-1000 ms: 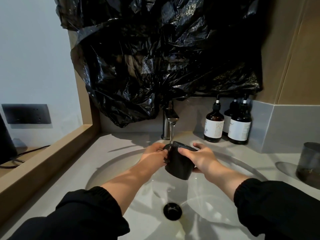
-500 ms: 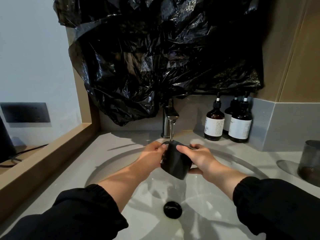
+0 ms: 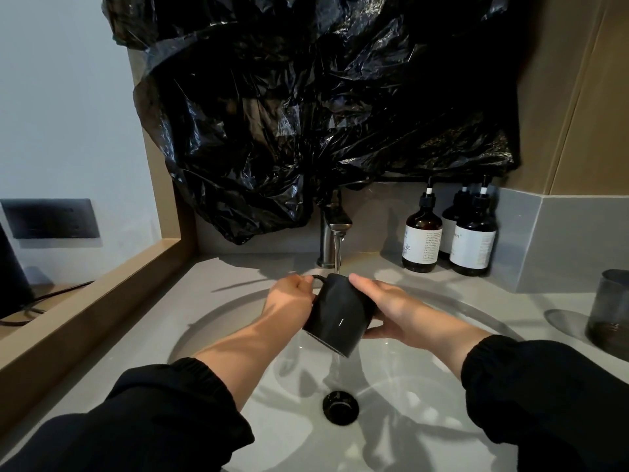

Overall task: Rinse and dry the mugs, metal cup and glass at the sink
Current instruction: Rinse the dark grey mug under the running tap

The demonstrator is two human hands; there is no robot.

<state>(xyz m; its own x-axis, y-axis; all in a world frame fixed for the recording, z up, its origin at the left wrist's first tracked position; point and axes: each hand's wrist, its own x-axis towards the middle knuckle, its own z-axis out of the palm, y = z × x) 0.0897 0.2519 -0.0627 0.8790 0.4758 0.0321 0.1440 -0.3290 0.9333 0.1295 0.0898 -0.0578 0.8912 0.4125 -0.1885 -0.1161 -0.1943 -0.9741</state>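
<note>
Head view | black mug [image 3: 337,315] tipped steeper than a second earlier, under the running tap [image 3: 332,233], over the basin [image 3: 425,386] | water spilled off its low edge | left hand [image 3: 292,298] gripped handle side, right hand [image 3: 384,301] clasped body | rinsing (drying pending)

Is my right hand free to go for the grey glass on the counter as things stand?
Not quite: the right hand holds the black mug. The path looks open, though; the grey glass stands on the counter to its right, nothing between.
</note>
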